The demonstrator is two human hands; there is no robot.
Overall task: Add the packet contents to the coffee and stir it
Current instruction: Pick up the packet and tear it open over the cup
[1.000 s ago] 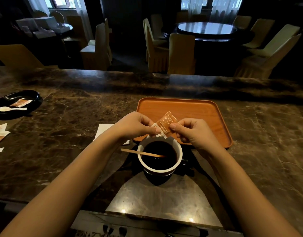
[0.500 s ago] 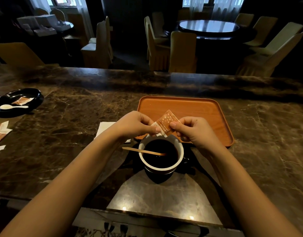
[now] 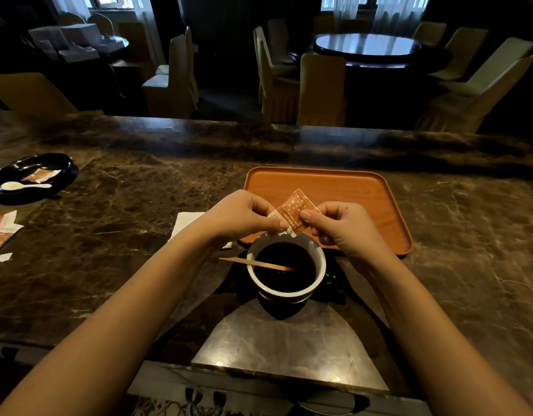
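Packet: your left hand (image 3: 244,216) and right hand (image 3: 345,228) pinch the small orange packet (image 3: 292,213) between thumb and fingertips at centre frame, held tilted just above the far rim of the cup; its lower white edge looks torn, though whether it is fully open you cannot tell from here.
Fingers: both sets are curled and pressed tight on the packet's two sides; no finger is spread.
Coffee: the white-lined cup (image 3: 284,270) sits just below your hands, full of dark coffee; no powder is visible falling or floating on the surface.
Stirrer: the wooden stick (image 3: 256,263) rests across the cup's left rim with its tip in the coffee; neither hand touches it.
Progress: judged early; the pour seems not yet done, and the stirring is all still to come.
Around: the orange tray (image 3: 373,190) lies just behind your hands; a white napkin (image 3: 185,220) shows left of your left wrist; a black dish (image 3: 58,165) with a white spoon (image 3: 23,185) sits at middle left; opened wrappers (image 3: 2,229) lie at the left edge.
In the way: nothing stands between packet and cup; mind the stick, which may tip if your left wrist drops onto its free end.
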